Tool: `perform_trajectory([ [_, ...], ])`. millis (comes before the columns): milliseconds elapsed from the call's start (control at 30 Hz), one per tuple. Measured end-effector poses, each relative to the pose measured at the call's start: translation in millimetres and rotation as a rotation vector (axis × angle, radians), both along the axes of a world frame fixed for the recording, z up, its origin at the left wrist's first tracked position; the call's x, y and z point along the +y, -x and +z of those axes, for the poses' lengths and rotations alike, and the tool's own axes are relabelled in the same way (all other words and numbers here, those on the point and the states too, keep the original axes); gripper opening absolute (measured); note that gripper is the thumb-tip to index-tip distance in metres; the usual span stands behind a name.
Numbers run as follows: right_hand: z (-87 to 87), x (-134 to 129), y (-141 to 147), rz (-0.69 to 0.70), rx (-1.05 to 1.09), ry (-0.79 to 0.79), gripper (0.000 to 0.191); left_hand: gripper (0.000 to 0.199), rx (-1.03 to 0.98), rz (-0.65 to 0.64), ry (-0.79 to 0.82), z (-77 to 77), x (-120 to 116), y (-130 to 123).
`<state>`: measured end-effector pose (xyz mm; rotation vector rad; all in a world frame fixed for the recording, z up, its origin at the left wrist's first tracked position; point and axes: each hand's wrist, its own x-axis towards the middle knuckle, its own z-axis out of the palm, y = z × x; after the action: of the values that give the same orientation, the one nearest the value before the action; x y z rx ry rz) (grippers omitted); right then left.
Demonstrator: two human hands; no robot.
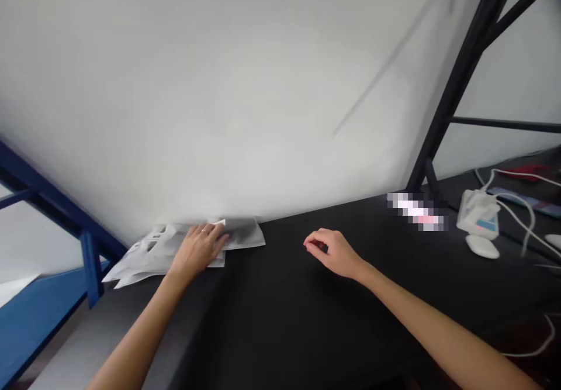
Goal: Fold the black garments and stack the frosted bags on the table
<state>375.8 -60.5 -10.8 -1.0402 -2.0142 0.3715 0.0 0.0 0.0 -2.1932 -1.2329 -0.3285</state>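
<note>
Thin white sheets (pixel 243 235) lie in a loose stack at the edge of the black tabletop (pixel 272 302), left of centre in the frame, partly overhanging it. The left hand (pixel 198 251) rests open on top, fingers spread flat, a steady way to keep the layers from slipping. The right hand (pixel 331 254) hangs apart, fingers curled; whether they hold anything small, I cannot tell.

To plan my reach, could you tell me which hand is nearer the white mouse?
Right: the right hand is left of the white mouse, not touching it; the left hand lies farther left, on white folded sheets.
</note>
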Motion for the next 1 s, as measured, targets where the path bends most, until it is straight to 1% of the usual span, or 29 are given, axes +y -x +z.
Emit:
perform_trajectory([
  [100, -8.2, 1, 2, -0.006, -0.047, -0.002, 0.017, 0.045, 0.029, -0.035, 0.016, -10.9, -6, -6],
  [200, -16.7, 2, 3, 0.000, -0.102, -0.014, 0.017, 0.047, 0.027, -0.020, 0.013, -20.1, -9, -10],
  [267, -21.1, 2, 3, 0.011, -0.135, -0.031, 0.018, 0.051, 0.006, 0.001, -0.001, -21.9, -8, -12],
  [367, -25.4, 2, 3, 0.020, -0.161, -0.070, 0.018, 0.055, -0.037, 0.015, -0.034, -16.9, -4, -15],
  [433, -27.0, 3, 2, 0.011, -0.158, -0.107, 0.018, 0.053, -0.065, 0.007, -0.075, -10.4, -4, -19],
  [500, -27.5, 3, 2, -0.011, -0.139, -0.153, 0.018, 0.047, -0.091, -0.014, -0.133, -4.3, -9, -26],
  [567, -26.7, 1, 2, -0.043, -0.107, -0.208, 0.020, 0.043, -0.112, -0.056, -0.192, -1.4, -20, -39],
  [600, -25.8, -1, 3, -0.062, -0.088, -0.239, 0.024, 0.043, -0.120, -0.086, -0.216, -1.6, -29, -47],
  [700, -21.3, -7, 6, -0.103, -0.049, -0.341, 0.046, 0.043, -0.130, -0.207, -0.254, -8.0, -61, -79],
  [733, -19.6, -10, 7, -0.098, -0.052, -0.375, 0.048, 0.044, -0.131, -0.252, -0.258, -11.3, -74, -90],
  [767, -17.9, -12, 8, -0.078, -0.064, -0.406, 0.044, 0.044, -0.134, -0.294, -0.260, -14.6, -86, -101],
  [867, -13.8, -16, 10, 0.020, -0.110, -0.474, 0.013, 0.041, -0.165, -0.378, -0.267, -22.4, -119, -126],
  [900, -12.8, -17, 10, 0.046, -0.116, -0.489, 0.014, 0.038, -0.201, -0.397, -0.261, -24.0, -127, -131],
  [933, -11.9, -17, 9, 0.065, -0.116, -0.502, 0.019, 0.034, -0.256, -0.415, -0.249, -25.2, -134, -133],
  [1000, -10.2, -18, 9, 0.091, -0.106, -0.522, 0.024, 0.029, -0.405, -0.440, -0.207, -27.5, -144, -132],
])
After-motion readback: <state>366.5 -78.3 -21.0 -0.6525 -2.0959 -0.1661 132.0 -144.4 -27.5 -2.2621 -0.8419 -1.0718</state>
